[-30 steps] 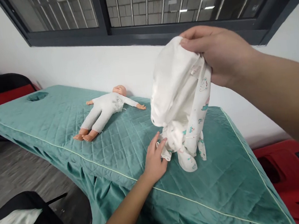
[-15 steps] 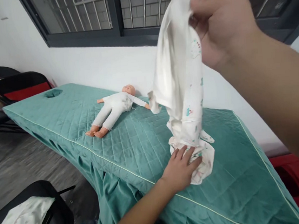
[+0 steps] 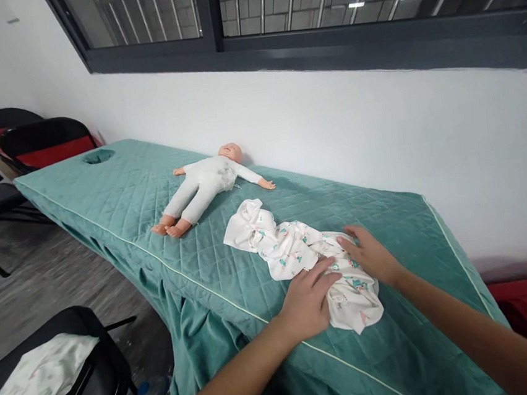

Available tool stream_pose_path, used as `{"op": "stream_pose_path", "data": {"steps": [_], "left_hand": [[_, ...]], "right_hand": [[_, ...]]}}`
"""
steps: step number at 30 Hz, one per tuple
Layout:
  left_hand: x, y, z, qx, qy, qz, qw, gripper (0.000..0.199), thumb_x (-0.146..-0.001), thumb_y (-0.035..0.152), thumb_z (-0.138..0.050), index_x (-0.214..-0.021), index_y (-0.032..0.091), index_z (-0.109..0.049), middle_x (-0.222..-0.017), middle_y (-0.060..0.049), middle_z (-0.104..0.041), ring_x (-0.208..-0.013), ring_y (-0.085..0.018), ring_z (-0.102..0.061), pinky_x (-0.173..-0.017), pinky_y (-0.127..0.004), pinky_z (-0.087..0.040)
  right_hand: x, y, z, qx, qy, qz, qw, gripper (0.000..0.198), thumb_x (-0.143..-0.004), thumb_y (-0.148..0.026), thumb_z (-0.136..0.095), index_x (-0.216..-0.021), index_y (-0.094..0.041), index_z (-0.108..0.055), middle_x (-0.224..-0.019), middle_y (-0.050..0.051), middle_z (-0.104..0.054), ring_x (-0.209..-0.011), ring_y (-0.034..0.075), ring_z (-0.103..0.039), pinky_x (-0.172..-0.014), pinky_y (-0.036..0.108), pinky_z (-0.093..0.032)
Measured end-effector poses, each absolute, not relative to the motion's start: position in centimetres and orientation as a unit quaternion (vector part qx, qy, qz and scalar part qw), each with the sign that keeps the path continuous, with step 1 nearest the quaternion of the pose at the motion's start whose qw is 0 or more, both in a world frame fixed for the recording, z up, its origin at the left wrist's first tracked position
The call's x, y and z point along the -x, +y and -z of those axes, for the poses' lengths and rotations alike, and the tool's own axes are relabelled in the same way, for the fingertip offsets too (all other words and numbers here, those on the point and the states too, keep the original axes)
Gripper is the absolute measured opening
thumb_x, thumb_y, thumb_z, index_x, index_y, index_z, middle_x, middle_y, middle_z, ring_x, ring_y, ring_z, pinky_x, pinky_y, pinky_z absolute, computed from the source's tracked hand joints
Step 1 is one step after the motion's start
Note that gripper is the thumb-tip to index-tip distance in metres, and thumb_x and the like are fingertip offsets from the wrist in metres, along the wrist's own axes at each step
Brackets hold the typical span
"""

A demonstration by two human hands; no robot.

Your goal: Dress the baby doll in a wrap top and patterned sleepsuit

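A white baby garment (image 3: 291,250) with small green and red prints lies crumpled lengthwise on the green quilted bed cover (image 3: 233,269). My left hand (image 3: 305,299) rests on its near edge, fingers stretched out over the cloth. Across from it, my right hand (image 3: 369,252) touches the far edge with fingers apart, not gripping. The garment's exact cut cannot be made out in the folds. Farther left, a baby doll (image 3: 206,181) in a white suit lies on its back, arms spread, head toward the wall.
A white wall (image 3: 355,133) and a dark window frame (image 3: 277,50) run behind the bed. At lower left, a black chair (image 3: 94,375) carries a white printed cloth (image 3: 39,380). More chairs (image 3: 48,143) stand beyond the bed's far left end, near a face hole (image 3: 98,156).
My right hand has come down from high up and let go of the garment's raised end. The garment now lies stretched toward the doll. My left hand has stayed near its lower part.
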State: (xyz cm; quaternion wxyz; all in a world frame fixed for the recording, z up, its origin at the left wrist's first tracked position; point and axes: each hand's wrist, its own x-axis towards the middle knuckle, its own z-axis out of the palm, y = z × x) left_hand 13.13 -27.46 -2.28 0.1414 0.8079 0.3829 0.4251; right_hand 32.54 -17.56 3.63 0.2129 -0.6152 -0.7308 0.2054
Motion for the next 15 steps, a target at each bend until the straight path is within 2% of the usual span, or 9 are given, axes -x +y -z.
{"op": "stream_pose_path", "data": {"steps": [3, 5, 8, 11, 13, 15], "left_hand": [[-12.9, -27.6, 2.6, -0.751, 0.413, -0.493, 0.15, 0.055, -0.079, 0.002, -0.043, -0.128, 0.023, -0.054, -0.147, -0.01, -0.052, -0.138, -0.021, -0.048, -0.111, -0.044, -0.045], [-12.5, -27.8, 2.7, -0.728, 0.443, -0.506, 0.13, 0.059, -0.077, 0.0, -0.043, -0.13, 0.023, -0.051, -0.149, -0.01, -0.05, -0.143, -0.023, -0.042, -0.115, -0.05, -0.041], [-11.0, -27.7, 2.6, -0.725, 0.508, -0.461, 0.059, 0.065, -0.075, -0.002, -0.044, -0.136, 0.023, -0.047, -0.156, -0.011, -0.042, -0.151, -0.028, -0.026, -0.121, -0.061, -0.026], [-8.6, -26.4, 2.3, -0.718, 0.579, -0.386, -0.007, 0.066, -0.079, -0.001, -0.046, -0.14, 0.024, -0.046, -0.16, -0.011, -0.036, -0.153, -0.032, -0.021, -0.12, -0.069, -0.017], [-6.6, -25.1, 2.3, -0.697, 0.615, -0.369, -0.027, 0.061, -0.083, 0.004, -0.051, -0.14, 0.024, -0.046, -0.16, -0.013, -0.035, -0.152, -0.035, -0.022, -0.118, -0.07, -0.02], [-4.6, -23.9, 2.5, -0.67, 0.635, -0.383, -0.023, 0.055, -0.085, 0.011, -0.057, -0.139, 0.021, -0.048, -0.157, -0.017, -0.037, -0.148, -0.036, -0.029, -0.116, -0.065, -0.029]], "right_hand": [[-34.4, -20.2, -1.1, 0.607, -0.718, -0.253, 0.228, 0.048, -0.089, -0.056, -0.047, -0.112, -0.018, -0.063, -0.118, 0.016, -0.067, -0.116, 0.034, -0.062, -0.102, 0.052, -0.048], [-34.0, -22.1, 0.0, 0.592, -0.735, -0.219, 0.248, 0.041, -0.081, -0.055, -0.058, -0.108, -0.025, -0.066, -0.123, 0.012, -0.066, -0.125, 0.036, -0.056, -0.108, 0.055, -0.043], [-32.0, -24.3, 1.1, 0.599, -0.734, -0.181, 0.265, 0.051, -0.064, -0.046, -0.074, -0.113, -0.031, -0.065, -0.131, 0.009, -0.061, -0.129, 0.039, -0.051, -0.11, 0.058, -0.039], [-30.3, -25.5, 1.3, 0.603, -0.708, -0.191, 0.315, 0.039, -0.068, -0.038, -0.068, -0.106, -0.03, -0.069, -0.141, 0.007, -0.055, -0.133, 0.039, -0.048, -0.11, 0.056, -0.04], [-30.1, -25.9, 1.2, 0.608, -0.651, -0.244, 0.384, 0.041, -0.072, -0.033, -0.06, -0.111, -0.025, -0.068, -0.144, 0.009, -0.053, -0.134, 0.036, -0.049, -0.111, 0.053, -0.041], [-30.9, -26.1, 0.8, 0.609, -0.559, -0.32, 0.463, 0.052, -0.076, -0.033, -0.054, -0.126, -0.021, -0.063, -0.137, 0.012, -0.06, -0.129, 0.034, -0.056, -0.108, 0.05, -0.045]]}}
